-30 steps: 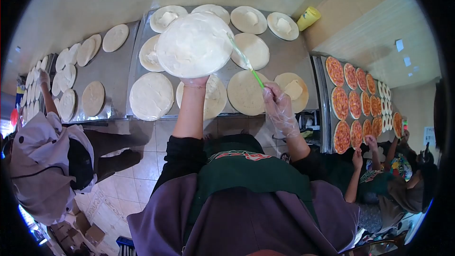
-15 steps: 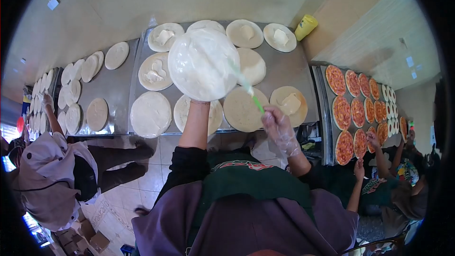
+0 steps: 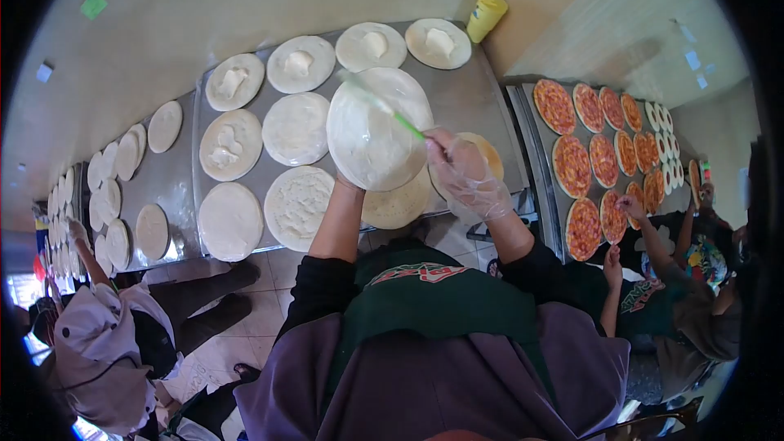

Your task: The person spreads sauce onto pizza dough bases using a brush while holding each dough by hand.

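A round dough base (image 3: pixel 380 143) coated in white cream is raised over the metal table (image 3: pixel 482 106). My left hand (image 3: pixel 349 185) is under it, its fingers hidden by the dough. In my gloved right hand (image 3: pixel 465 171) is a green-handled spatula (image 3: pixel 406 124); its cream-covered blade is blurred near the dough's upper left edge. Around the raised dough lie several others: a coated one (image 3: pixel 296 129) to its left, a bare-looking one (image 3: pixel 400 202) partly beneath it, and a row with dollops of cream (image 3: pixel 374 45) at the back.
A yellow container (image 3: pixel 487 18) stands at the table's back right corner. On the right rack of trays (image 3: pixel 523 114) are several sauced pizzas (image 3: pixel 572 165), with co-workers' hands (image 3: pixel 625 212) near them. Another person (image 3: pixel 106 343) works at the left table (image 3: pixel 184 196), which holds more dough bases.
The raised dough has moved right and tilted, uncovering coated dough at its left. My right hand has swung the spatula blade up and left. The view has shifted.
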The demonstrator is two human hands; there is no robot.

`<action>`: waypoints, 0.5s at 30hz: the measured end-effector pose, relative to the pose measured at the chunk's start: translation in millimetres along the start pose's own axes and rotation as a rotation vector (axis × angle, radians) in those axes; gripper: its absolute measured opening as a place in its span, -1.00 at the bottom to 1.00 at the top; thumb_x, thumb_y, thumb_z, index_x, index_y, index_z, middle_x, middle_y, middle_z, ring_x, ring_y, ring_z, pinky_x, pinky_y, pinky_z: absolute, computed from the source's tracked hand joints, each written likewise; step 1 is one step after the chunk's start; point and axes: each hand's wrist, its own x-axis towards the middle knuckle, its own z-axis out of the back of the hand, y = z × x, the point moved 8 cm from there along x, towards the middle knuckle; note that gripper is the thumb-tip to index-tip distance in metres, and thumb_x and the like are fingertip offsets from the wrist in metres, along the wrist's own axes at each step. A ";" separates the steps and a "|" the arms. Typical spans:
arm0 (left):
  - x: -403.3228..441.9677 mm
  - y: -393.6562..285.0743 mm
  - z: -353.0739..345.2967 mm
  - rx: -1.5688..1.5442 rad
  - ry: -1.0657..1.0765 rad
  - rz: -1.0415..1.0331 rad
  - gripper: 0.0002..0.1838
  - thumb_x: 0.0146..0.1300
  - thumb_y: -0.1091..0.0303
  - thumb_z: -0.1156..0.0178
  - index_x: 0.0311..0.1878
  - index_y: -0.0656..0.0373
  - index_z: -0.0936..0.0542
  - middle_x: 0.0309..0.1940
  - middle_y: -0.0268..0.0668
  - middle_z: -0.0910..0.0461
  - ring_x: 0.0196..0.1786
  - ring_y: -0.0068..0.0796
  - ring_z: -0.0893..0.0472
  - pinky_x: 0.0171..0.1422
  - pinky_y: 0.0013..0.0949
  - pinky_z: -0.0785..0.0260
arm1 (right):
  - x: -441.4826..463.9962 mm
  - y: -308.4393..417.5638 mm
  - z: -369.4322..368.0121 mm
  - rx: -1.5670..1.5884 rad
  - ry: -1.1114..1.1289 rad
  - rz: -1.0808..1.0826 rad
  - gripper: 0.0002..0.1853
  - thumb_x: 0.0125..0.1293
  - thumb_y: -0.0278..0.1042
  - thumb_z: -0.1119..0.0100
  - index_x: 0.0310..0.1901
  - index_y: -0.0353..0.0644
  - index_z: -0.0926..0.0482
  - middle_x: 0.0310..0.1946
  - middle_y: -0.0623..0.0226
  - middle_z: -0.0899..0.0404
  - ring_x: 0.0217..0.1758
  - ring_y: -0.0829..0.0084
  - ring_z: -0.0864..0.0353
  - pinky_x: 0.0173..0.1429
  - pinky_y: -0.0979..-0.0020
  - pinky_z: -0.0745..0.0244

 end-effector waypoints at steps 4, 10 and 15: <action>15.1 44.7 11.9 -0.278 -0.041 0.122 -0.41 0.36 -0.04 0.12 0.33 0.11 -0.22 0.27 -0.14 -0.31 0.23 -0.09 -0.41 0.23 -0.03 -0.37 | -10.7 12.6 2.0 -0.011 0.146 0.212 -0.83 0.32 -0.41 0.00 -0.13 -0.25 -0.52 -0.59 0.19 -0.45 -0.55 0.39 -0.43 -0.41 0.39 -0.34; 48.3 106.2 -31.0 -0.518 0.018 0.193 -0.42 0.37 -0.05 0.18 0.33 0.10 -0.21 0.27 -0.13 -0.31 0.26 -0.07 -0.38 0.27 0.03 -0.32 | -29.4 -38.4 34.7 0.202 0.112 0.062 -0.84 0.34 -0.43 0.00 -0.12 -0.25 -0.52 -0.52 0.38 -0.46 -0.48 0.50 -0.45 -0.36 0.42 -0.37; 83.4 164.3 -25.2 -0.178 -0.315 0.234 -0.41 0.34 -0.10 0.28 0.32 0.01 -0.26 0.26 -0.18 -0.34 0.30 -0.07 -0.33 0.35 0.11 -0.18 | -52.0 -110.2 82.2 0.321 -0.071 -0.197 -0.76 0.35 -0.35 -0.02 -0.05 -0.29 -0.49 -0.41 0.33 -0.52 -0.32 0.61 -0.47 -0.23 0.50 -0.40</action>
